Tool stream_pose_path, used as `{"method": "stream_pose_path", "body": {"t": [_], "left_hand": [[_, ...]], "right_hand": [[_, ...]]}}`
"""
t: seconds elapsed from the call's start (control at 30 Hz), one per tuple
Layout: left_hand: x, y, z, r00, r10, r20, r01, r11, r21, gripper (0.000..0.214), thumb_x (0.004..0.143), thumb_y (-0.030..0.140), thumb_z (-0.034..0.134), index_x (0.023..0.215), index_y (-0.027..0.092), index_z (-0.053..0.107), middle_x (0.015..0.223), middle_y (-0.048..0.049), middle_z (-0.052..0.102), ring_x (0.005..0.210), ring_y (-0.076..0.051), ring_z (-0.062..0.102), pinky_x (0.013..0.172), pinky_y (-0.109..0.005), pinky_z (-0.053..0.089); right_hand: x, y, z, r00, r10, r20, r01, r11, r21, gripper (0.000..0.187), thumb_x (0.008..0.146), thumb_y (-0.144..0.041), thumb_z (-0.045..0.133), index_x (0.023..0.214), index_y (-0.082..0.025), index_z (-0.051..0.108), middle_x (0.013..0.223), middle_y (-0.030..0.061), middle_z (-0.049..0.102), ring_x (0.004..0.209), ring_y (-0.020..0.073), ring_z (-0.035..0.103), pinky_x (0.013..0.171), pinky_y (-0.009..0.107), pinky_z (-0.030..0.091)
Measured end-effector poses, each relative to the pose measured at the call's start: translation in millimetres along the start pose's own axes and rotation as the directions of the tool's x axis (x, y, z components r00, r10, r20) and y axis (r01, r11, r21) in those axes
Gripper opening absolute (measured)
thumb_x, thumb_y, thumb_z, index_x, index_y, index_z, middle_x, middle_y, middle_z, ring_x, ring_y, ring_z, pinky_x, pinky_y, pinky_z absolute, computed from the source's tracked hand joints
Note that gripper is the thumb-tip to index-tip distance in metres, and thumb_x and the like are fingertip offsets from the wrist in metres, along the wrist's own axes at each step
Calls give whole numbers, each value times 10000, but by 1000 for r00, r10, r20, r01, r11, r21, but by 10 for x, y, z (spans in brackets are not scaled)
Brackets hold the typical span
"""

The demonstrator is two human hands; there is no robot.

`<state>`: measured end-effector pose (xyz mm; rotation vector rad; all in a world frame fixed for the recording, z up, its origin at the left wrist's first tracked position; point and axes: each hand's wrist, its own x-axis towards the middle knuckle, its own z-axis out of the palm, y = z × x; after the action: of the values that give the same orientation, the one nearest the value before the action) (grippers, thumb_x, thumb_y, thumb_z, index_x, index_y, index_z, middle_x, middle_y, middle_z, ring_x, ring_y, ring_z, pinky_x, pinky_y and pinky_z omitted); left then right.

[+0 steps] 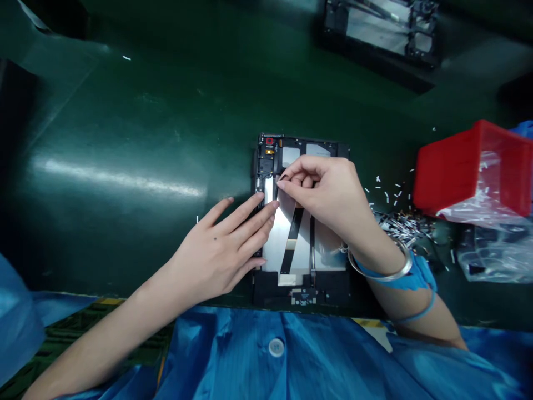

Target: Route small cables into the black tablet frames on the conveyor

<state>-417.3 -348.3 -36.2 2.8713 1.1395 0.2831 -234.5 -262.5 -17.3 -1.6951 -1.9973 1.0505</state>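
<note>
An opened tablet-like device (271, 244) lies in front of me, its silver battery plates and small circuit parts bare. A black flex cable (295, 222) runs slantwise down its middle. Over the device's left edge rests my left hand (227, 247), open, fingers spread and fingertips on the frame and silver plate. My right hand (322, 186) is above the upper middle of the device with thumb and forefinger pinched. A small dark strip (284, 178) shows at those fingertips; its exact kind is too small to make out. The palm hides part of the device.
A red bin (445, 166) with clear plastic stands on the right. Beside it lie a heap of thin metallic strips (406, 228), scattered white bits and a clear plastic bag (495, 255). Another opened device (378, 28) sits at the far side of the green table (125, 128).
</note>
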Motion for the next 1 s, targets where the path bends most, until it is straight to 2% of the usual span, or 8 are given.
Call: {"method": "stream_pose_path", "body": {"t": [0.27, 0.4, 0.63, 0.7, 0.8, 0.83, 0.93, 1.0], "left_hand": [[-15, -2, -17, 1000, -7, 0, 7, 1000, -26, 470, 990, 378, 326, 1279, 96, 568, 1434, -117, 470, 1324, -313, 433, 1014, -473, 404], [52, 8, -34, 1000, -19, -3, 19, 997, -69, 464, 979, 394, 355, 1258, 102, 584, 1385, -134, 525, 1295, -323, 459, 1018, -487, 400], [203, -128, -88, 989, -145, -20, 139, 972, -189, 429, 969, 304, 403, 1339, 103, 486, 1410, -130, 500, 1321, -311, 426, 1050, -499, 384], [97, -94, -102, 950, -295, -100, 261, 929, -261, 451, 964, 265, 412, 1399, 147, 408, 1433, -117, 475, 1342, -283, 405, 1062, -473, 389], [-135, 157, -56, 811, -561, -169, 500, 813, -298, 468, 946, 266, 453, 1409, 232, 397, 1455, -107, 438, 1345, -296, 396, 1061, -511, 392], [-204, 281, -24, 787, -600, -145, 539, 782, -313, 454, 945, 284, 458, 1395, 245, 420, 1453, -108, 436, 1340, -309, 397, 1054, -541, 394], [-339, 634, 66, 784, -620, -24, 551, 713, -433, 512, 931, 359, 497, 1419, 242, 396, 1452, -129, 429, 1341, -330, 394, 1034, -583, 416], [-387, 750, 70, 749, -662, 30, 557, 604, -571, 576, 924, 342, 521, 1460, 246, 332, 1444, -134, 447, 1316, -316, 443, 999, -532, 483]], "right_hand": [[28, -9, 18, 1000, 17, 3, -17, 1000, -23, 43, 747, -191, 646, 706, -204, 637, 598, -1, 595, 590, 150, 537, 545, 290, 383], [-1, -24, 4, 998, -1, -67, -3, 998, -65, 44, 745, -182, 641, 778, -208, 627, 590, -26, 584, 588, 141, 535, 553, 276, 373], [-597, 50, -345, 942, -150, -299, 81, 969, -232, 116, 830, -282, 615, 910, -209, 657, 623, -19, 596, 534, 113, 518, 542, 257, 378], [-833, 212, -405, 938, -126, -322, 14, 945, -328, 213, 856, -365, 589, 964, -200, 671, 621, -3, 615, 518, 125, 532, 508, 254, 370], [-1110, 499, -356, 953, -84, -291, -67, 878, -474, 412, 888, -496, 498, 1057, -169, 684, 546, 9, 599, 424, 134, 495, 440, 254, 315], [-1168, 572, -313, 964, -64, -256, -72, 869, -489, 471, 890, -536, 470, 1075, -160, 683, 525, 9, 591, 404, 138, 489, 425, 252, 301], [-1235, 649, -185, 986, 9, -165, -79, 901, -426, 580, 875, -615, 438, 1121, -142, 665, 498, 1, 572, 386, 147, 494, 413, 248, 305], [-1207, 597, -139, 992, 40, -123, -75, 953, -294, 573, 871, -602, 461, 1163, -144, 643, 510, -14, 571, 403, 138, 503, 431, 247, 334]]}}
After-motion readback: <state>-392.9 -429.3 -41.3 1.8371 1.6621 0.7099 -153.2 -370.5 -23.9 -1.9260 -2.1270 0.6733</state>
